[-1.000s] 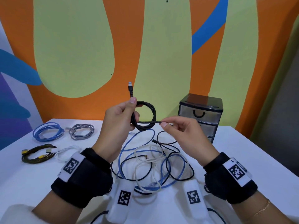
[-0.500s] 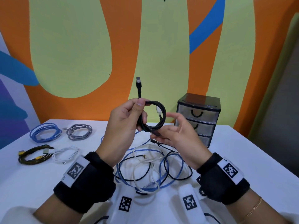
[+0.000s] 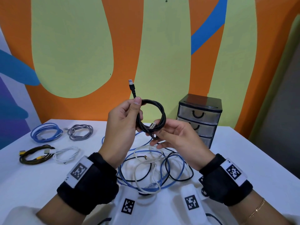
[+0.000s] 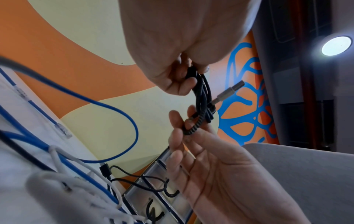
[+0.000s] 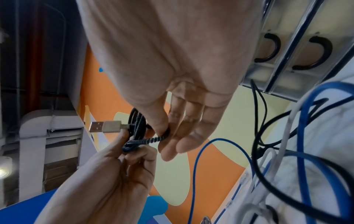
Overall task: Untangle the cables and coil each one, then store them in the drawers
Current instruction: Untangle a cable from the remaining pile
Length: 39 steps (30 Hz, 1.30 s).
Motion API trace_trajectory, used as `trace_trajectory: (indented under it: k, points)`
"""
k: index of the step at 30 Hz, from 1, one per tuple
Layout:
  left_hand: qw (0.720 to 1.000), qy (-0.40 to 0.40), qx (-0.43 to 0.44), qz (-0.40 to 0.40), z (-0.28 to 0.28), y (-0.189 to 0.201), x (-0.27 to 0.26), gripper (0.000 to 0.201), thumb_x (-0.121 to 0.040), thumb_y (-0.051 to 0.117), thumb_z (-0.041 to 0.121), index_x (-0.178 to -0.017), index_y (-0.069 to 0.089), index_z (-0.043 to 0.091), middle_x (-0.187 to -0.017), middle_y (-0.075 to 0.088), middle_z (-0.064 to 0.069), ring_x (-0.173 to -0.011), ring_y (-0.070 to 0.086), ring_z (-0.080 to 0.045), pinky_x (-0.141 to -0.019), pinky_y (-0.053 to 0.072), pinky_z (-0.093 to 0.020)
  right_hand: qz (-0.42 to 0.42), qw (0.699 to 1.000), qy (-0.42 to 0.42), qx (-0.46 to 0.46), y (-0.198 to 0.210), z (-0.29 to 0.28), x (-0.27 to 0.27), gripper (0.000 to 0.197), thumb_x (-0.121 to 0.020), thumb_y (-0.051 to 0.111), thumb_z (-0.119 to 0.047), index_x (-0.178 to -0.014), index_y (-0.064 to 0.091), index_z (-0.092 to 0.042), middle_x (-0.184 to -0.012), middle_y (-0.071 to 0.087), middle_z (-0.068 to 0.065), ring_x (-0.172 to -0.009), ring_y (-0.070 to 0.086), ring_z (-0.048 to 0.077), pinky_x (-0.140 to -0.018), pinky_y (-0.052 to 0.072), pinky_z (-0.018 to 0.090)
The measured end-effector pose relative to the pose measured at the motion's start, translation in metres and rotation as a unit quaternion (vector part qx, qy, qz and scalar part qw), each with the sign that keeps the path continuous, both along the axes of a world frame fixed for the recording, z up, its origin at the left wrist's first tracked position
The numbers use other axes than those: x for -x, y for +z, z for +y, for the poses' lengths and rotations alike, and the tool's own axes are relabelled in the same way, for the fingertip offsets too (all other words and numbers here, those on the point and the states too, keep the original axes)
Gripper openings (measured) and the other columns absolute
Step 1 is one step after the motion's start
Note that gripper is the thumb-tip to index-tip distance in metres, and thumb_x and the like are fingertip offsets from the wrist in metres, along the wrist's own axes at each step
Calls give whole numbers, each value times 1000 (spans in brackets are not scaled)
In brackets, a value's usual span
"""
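— Why is the left hand (image 3: pixel 123 120) pinching the black cable (image 3: pixel 159 109) at the loop's top?
— To keep the coil together, up in front of the drawers (image 3: pixel 198 120).
— And the right hand (image 3: pixel 175 135)?
— Its thumb and fingers pinch the tail beside the plug (image 5: pixel 104 126), probably to tuck it round.
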State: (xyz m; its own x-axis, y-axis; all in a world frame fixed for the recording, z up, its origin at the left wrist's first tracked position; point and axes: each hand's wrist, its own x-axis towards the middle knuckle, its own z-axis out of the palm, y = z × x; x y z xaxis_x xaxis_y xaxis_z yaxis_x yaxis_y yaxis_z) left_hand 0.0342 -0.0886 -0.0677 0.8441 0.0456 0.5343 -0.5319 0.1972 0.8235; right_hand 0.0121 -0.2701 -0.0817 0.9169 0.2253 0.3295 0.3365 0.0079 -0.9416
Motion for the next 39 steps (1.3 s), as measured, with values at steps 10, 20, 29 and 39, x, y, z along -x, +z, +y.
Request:
trace_trajectory:
  k: [10, 20, 29, 39]
  points:
    - [993, 33, -92, 68, 9, -4, -6, 30, -106, 62, 43, -103, 80, 19, -70, 57, 4, -61, 49, -10, -64, 46, -33, 105, 976, 37, -190, 10, 2, 3, 31, -110, 44, -12, -138, 57, -7, -118, 73, 29, -114, 71, 42, -95, 60, 47]
    - [973, -43, -222, 52, 2, -4, 2, 26, -109, 60, 35, -102, 80, 21, -71, 64, 3, -59, 46, -14, -63, 45, -36, -87, 971, -209, 71, 5, -1, 0, 21, -90, 83, -29, -98, 68, -16, -71, 75, 7, -70, 76, 28, -77, 61, 45]
    - [972, -41, -224, 64, 2, -4, 3, 16, -105, 68, 29, -106, 78, 17, -75, 60, -2, -61, 53, -8, -64, 55, -29, -7, 983, -180, -33, 9, 0, 3, 36, -107, 57, -37, -107, 65, -2, -83, 77, 17, -70, 73, 32, -71, 62, 47]
    - [961, 119, -248, 9, 24, 7, -10, 26, -93, 81, 25, -108, 60, 29, -79, 75, 1, -62, 73, -18, -72, 63, -46, -20, 990, -126, 53, 6, -1, 1, 53, -85, 85, -36, -131, 59, -32, -107, 77, 4, -100, 75, 15, -92, 56, 36]
